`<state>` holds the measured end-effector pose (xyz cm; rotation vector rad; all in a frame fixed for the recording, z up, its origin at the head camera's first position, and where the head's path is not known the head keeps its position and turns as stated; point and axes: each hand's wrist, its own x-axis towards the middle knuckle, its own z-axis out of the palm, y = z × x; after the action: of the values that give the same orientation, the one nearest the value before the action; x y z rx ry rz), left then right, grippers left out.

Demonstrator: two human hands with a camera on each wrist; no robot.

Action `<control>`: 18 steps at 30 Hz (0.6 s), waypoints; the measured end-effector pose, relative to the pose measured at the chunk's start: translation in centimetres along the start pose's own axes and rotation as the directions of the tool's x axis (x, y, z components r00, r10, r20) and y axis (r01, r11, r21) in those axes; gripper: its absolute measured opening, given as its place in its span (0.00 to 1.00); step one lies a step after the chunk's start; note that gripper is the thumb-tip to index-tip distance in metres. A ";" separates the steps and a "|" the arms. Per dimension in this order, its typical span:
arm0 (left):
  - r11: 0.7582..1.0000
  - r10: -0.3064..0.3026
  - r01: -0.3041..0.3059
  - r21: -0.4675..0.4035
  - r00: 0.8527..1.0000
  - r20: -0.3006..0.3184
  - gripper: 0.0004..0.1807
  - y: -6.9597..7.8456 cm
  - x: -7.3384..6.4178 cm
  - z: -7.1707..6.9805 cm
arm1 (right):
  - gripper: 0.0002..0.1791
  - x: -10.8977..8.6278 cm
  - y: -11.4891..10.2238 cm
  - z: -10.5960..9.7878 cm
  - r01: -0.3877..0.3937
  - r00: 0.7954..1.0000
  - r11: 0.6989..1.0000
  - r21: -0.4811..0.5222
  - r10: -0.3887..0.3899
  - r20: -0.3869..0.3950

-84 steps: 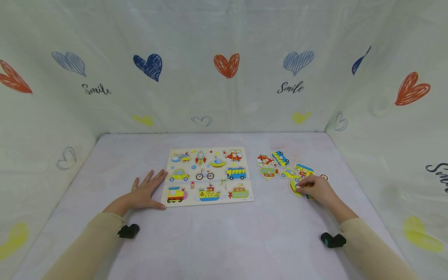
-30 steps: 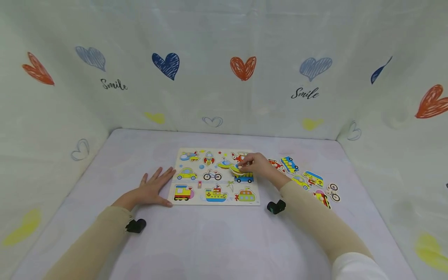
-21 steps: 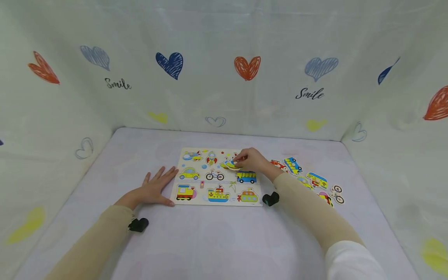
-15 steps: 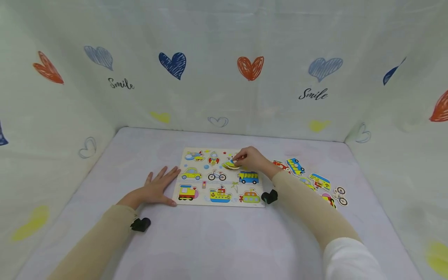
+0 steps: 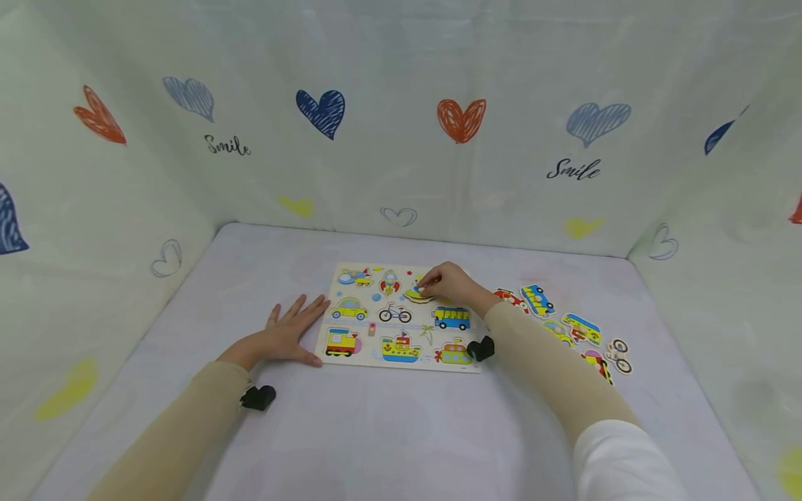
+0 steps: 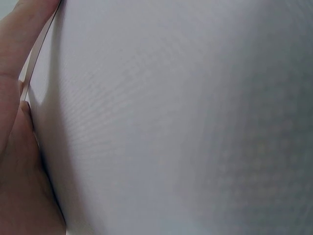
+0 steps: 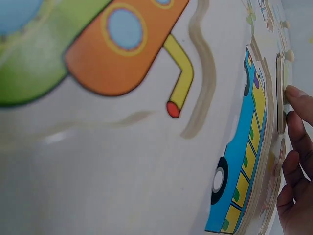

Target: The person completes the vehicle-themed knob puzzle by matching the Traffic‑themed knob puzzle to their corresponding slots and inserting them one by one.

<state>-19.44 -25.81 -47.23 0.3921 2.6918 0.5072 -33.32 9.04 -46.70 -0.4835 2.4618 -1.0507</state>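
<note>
My right hand [image 5: 447, 283] pinches the flying saucer puzzle piece [image 5: 415, 298] between thumb and fingertips. The piece overlaps the printed saucer in the top row of the puzzle board [image 5: 370, 349]. In the right wrist view, the fingertips [image 7: 294, 93] meet the piece's upper side, and the saucer piece [image 7: 280, 95] shows edge-on close over the board. My left hand [image 5: 285, 337] lies with fingers spread, the fingertips at the board's left edge. At the edge of the left wrist view, part of the left hand [image 6: 17, 161] shows beside the pale tabletop.
Right of the board lie several loose pieces: a red helicopter [image 5: 510, 300], blue bus [image 5: 537, 301], yellow car [image 5: 556, 332], ship [image 5: 584, 330], train [image 5: 597, 365] and bicycle [image 5: 619, 356]. My right forearm [image 5: 551, 379] crosses in front of some. A patterned curtain [image 5: 388, 167] surrounds the table.
My right hand has carried the saucer piece left from the loose pieces to the board, then onto the printed saucer. The left hand stays at the board's edge; the head view has shifted.
</note>
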 end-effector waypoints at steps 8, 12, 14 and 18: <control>1.000 -0.005 0.005 0.010 1.000 -0.004 0.66 0.2 0.1 0.1 | 0.07 0.2 0.2 0.0 0.003 1.000 1.000 0.001 -0.003 0.009; 1.000 -0.004 0.004 0.010 1.000 -0.003 0.66 0.2 0.1 0.1 | 0.06 0.1 0.3 -0.1 -0.005 1.000 1.000 -0.001 0.005 0.012; 1.000 -0.007 0.007 0.011 1.000 -0.001 0.66 0.2 0.2 0.1 | 0.06 0.0 0.3 -0.1 -0.006 1.000 1.000 -0.002 0.006 0.012; 1.000 -0.014 0.014 0.015 1.000 0.002 0.66 0.1 0.1 0.1 | 0.06 0.1 0.4 0.1 -0.002 1.000 1.000 -0.004 0.002 0.019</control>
<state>-19.47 -25.66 -47.29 0.3771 2.6956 0.4820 -33.37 9.17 -47.06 -0.4903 2.4484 -1.0359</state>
